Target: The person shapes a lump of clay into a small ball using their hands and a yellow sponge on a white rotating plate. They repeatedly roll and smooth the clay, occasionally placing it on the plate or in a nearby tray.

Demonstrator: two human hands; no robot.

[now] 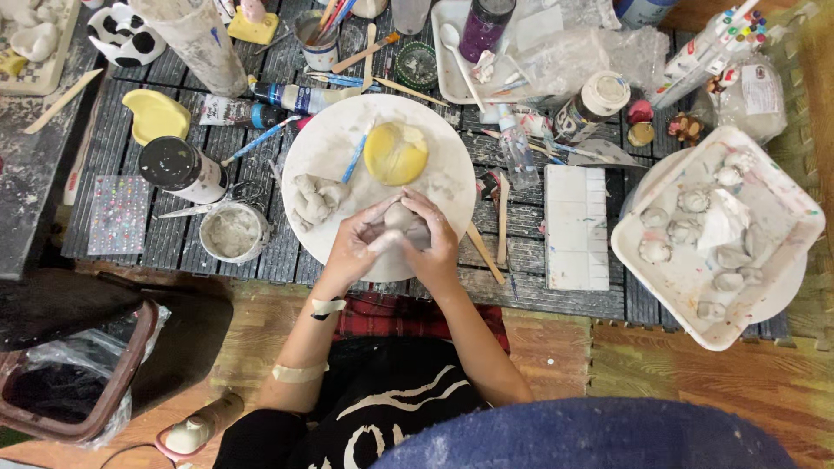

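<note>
Grey clay lump (pixel 400 219) pressed between both hands over a round white board (pixel 330 148)

Left hand (pixel 356 247) and right hand (pixel 434 243) are closed around the lump at the board's near edge, fingers curled onto it; a yellow disc (pixel 395 153) lies on the board beyond the hands, a second grey clay mass (pixel 314 198) on the board's left part, a blue-handled tool (pixel 353 159) between them; small tub of grey slip (pixel 232 232) just left of the board; white tray of small clay pieces (pixel 786 252) well to the board's right
</note>
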